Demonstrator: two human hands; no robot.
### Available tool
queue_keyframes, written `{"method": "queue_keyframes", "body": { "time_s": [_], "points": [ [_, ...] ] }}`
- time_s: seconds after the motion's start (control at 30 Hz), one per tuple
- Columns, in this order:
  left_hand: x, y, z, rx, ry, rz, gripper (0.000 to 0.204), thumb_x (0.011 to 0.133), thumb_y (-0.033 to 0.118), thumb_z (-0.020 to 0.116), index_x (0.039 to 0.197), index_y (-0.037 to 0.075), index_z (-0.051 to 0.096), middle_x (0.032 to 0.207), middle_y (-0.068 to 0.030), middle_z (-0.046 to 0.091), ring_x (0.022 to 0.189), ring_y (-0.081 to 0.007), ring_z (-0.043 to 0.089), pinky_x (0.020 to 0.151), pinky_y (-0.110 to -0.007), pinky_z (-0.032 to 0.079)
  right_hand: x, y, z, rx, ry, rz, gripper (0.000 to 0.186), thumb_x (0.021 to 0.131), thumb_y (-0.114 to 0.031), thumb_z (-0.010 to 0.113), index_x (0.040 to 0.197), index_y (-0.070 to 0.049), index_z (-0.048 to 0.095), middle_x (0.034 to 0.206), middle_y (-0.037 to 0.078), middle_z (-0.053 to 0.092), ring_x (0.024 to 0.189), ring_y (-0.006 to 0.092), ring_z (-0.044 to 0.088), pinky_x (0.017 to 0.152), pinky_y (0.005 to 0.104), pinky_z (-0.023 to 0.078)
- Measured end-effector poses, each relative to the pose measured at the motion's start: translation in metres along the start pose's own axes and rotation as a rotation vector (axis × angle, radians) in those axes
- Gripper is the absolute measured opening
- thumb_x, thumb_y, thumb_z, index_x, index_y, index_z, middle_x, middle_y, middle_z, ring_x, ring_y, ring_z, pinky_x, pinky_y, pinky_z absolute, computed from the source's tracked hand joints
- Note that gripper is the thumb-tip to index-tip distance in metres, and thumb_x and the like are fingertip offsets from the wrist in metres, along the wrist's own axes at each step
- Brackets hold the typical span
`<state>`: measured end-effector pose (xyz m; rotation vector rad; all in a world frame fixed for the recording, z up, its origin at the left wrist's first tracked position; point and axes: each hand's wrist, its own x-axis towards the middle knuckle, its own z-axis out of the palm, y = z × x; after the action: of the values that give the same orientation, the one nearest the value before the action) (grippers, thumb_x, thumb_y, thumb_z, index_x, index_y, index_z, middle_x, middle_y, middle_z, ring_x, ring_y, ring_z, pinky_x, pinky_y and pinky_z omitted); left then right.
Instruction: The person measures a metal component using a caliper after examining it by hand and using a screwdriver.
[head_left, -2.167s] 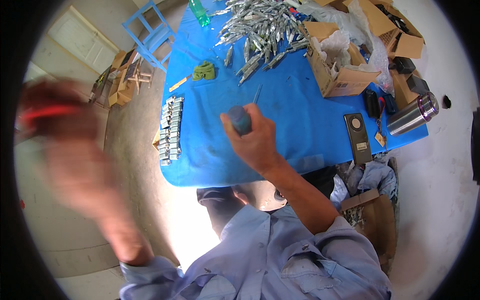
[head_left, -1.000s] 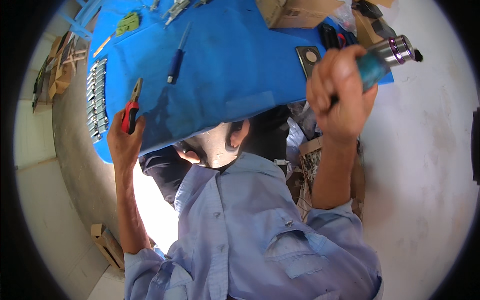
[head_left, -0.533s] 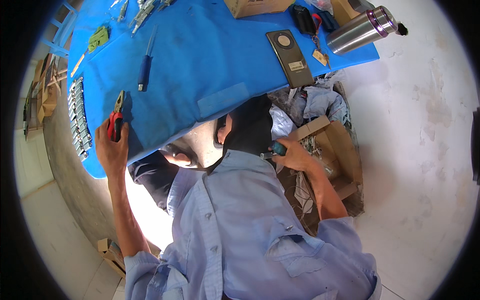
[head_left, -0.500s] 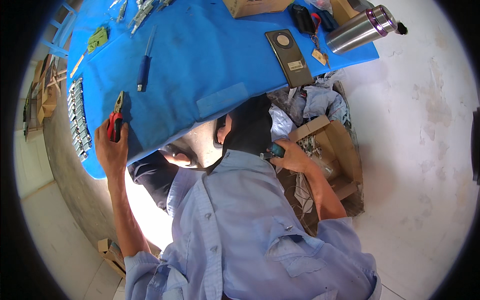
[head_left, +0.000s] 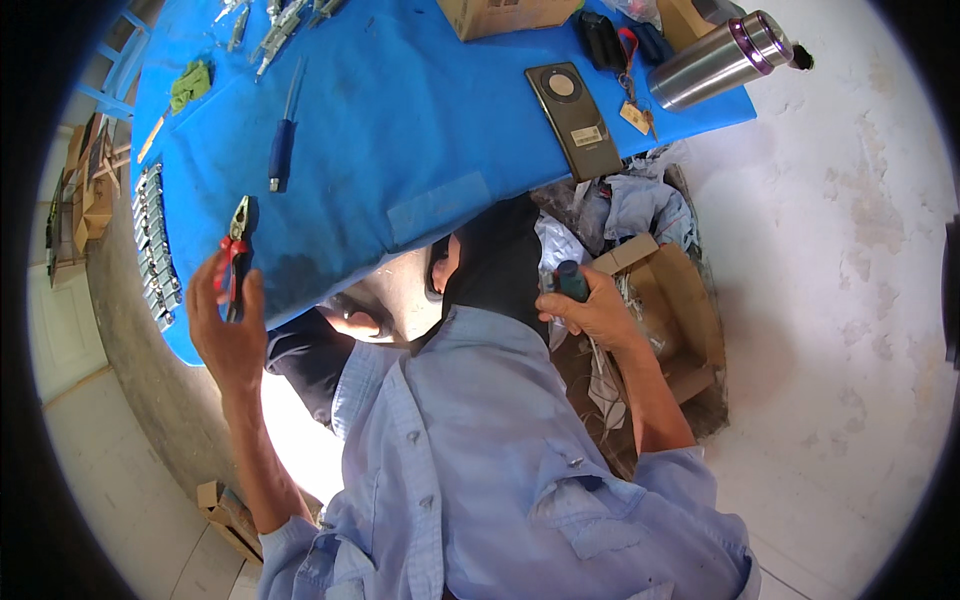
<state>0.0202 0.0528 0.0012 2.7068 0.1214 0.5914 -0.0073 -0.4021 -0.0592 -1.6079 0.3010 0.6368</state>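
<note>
Straddles red-handled pliers (head_left: 238,245) w/ L hand (head_left: 228,345) over blue desk (head_left: 400,120), L of & nearer body than blue-handled screwdriver (head_left: 281,155); thumb & fingers parted, can't tell if gripping. Clenches teal-handled tool (head_left: 572,281) in R hand (head_left: 600,315), off desk, well R of & nearer body than screwdriver. Has phone (head_left: 575,120) R of screwdriver, green cloth (head_left: 190,86) L of it, metal pcs (head_left: 155,250) in rows farther L.

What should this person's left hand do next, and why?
Probably ease back from the red-and-black pliers: they appear to lie on the blue tablecloth, and the left hand looks loosely spread around them rather than clenched.
</note>
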Motion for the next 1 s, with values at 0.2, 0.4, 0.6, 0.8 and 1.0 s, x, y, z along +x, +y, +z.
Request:
{"method": "queue_keyframes", "body": {
  "time_s": [0.2, 0.4, 0.6, 0.8, 1.0],
  "points": [
    [-0.030, 0.097, 0.008, -0.650, -0.302, -0.044, 0.030, 0.085, 0.008, 0.088, 0.111, 0.000, 0.075, 0.096, -0.0105, 0.076, 0.082, -0.0166, 0.074, 0.069, -0.029, 0.058, 0.013, -0.068, 0.035, 0.520, -0.155, -0.094, 0.032, 0.099, -0.018, 0.076, 0.123, 0.000, 0.066, 0.104, 0.014, 0.075, 0.087, 0.0216, 0.075, 0.049, 0.0229, 0.049],
    [-0.029, 0.144, 0.016, -0.725, -0.291, 0.031, 0.031, 0.081, 0.009, 0.091, 0.107, 0.002, 0.075, 0.095, -0.0080, 0.075, 0.077, -0.0147, 0.071, 0.063, -0.026, 0.055, 0.036, -0.094, 0.069, 0.713, -0.330, -0.142, 0.028, 0.102, -0.021, 0.074, 0.123, -0.004, 0.067, 0.112, 0.009, 0.069, 0.087, 0.0186, 0.072, 0.048, 0.0240, 0.049],
    [-0.019, 0.153, 0.022, -0.753, -0.161, 0.077, 0.029, 0.083, 0.010, 0.091, 0.107, 0.003, 0.075, 0.092, -0.0068, 0.075, 0.072, -0.0142, 0.070, 0.058, -0.026, 0.053, 0.040, -0.109, 0.096, 0.744, -0.350, -0.095, 0.027, 0.101, -0.019, 0.075, 0.122, -0.002, 0.070, 0.093, 0.007, 0.074, 0.073, 0.0109, 0.069, 0.048, 0.0237, 0.046],
    [-0.021, 0.145, 0.021, -0.726, -0.106, 0.086, 0.014, 0.089, -0.003, 0.078, 0.101, 0.001, 0.072, 0.085, -0.0099, 0.072, 0.066, -0.0199, 0.070, 0.058, -0.031, 0.056, 0.044, -0.115, 0.106, 0.711, -0.303, -0.029, 0.025, 0.101, -0.021, 0.077, 0.117, -0.004, 0.071, 0.085, 0.007, 0.073, 0.064, 0.0097, 0.065, 0.047, 0.0235, 0.044],
    [-0.015, 0.139, 0.013, -0.736, -0.133, -0.013, 0.007, 0.098, 0.002, 0.072, 0.093, -0.002, 0.069, 0.076, -0.0075, 0.070, 0.064, -0.0114, 0.065, 0.058, -0.026, 0.049, 0.046, -0.117, 0.112, 0.560, -0.257, -0.081, 0.025, 0.102, -0.027, 0.077, 0.112, -0.005, 0.069, 0.082, 0.007, 0.071, 0.061, 0.0094, 0.064, 0.046, 0.0238, 0.044]
  ]
}}
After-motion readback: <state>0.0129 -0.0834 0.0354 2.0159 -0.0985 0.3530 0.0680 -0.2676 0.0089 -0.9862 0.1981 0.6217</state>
